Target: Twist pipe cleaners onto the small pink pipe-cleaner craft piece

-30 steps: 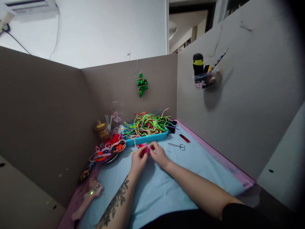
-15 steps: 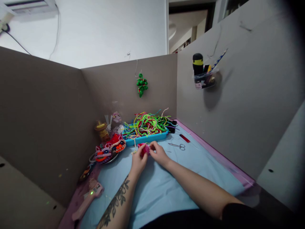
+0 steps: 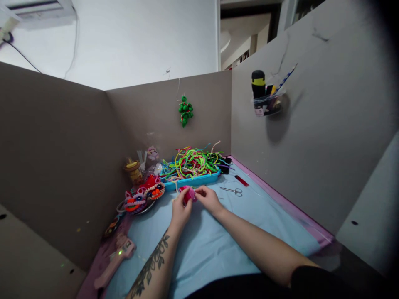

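A small pink and red fuzzy craft piece (image 3: 188, 195) is held up between both hands over the light blue cloth (image 3: 212, 245). My left hand (image 3: 181, 206) is closed on its left side, thumb and fingers pinching it. From the right, my right hand (image 3: 209, 200) pinches the piece's edge with thumb and forefinger. Its exact shape is partly hidden by the fingers. Just behind the hands stands a blue tray (image 3: 199, 180), heaped with tangled colourful pipe cleaners (image 3: 195, 162). A pair of scissors (image 3: 232, 191) lies to the right of my right hand.
A pink glue gun (image 3: 116, 263) with a green light lies at the left. Finished-looking fuzzy figures (image 3: 137, 201) sit on a plate beside a yellow-lidded jar (image 3: 133, 171). A red strip (image 3: 241, 180) lies at the right. Grey panels (image 3: 149, 108) surround the table.
The pink piece has turned slightly in the fingers, and more of its pink part shows. My right fingers have shifted a little; the arms stay almost where they were.
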`<state>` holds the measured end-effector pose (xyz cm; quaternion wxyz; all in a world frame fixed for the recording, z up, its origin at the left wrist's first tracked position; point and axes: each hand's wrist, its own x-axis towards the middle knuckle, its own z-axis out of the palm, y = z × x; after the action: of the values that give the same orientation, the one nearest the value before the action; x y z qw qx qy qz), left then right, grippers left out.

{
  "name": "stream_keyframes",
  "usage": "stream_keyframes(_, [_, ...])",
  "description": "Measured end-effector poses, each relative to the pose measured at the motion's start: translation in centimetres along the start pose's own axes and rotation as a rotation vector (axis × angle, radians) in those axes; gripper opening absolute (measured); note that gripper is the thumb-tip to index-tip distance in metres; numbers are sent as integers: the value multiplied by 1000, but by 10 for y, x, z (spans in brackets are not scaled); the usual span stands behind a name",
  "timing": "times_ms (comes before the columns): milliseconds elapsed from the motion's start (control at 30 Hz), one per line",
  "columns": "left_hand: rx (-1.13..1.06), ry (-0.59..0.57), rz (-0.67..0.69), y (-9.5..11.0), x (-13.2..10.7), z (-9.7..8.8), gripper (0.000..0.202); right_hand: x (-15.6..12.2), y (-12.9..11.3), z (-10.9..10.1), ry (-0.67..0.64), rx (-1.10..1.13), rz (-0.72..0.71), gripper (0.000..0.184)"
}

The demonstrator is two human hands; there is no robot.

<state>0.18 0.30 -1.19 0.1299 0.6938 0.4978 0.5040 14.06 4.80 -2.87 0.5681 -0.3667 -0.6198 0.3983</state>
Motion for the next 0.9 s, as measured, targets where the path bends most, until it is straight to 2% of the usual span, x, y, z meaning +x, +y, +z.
stream_keyframes(233, [118, -23, 65, 4, -2, 0, 45, 2, 4, 4, 10, 167, 91, 20])
stream_keyframes(433, [121, -43, 67, 4, -2, -1, 45, 1, 2, 5, 3, 167, 102, 11])
stream_keyframes(733, [-144, 56, -92, -3, 2, 5, 48, 0, 5, 10, 6, 145, 47, 12])
stream_keyframes(900, [-196, 55, -72, -5, 3, 6, 47, 3, 3, 9, 78, 155, 13, 14])
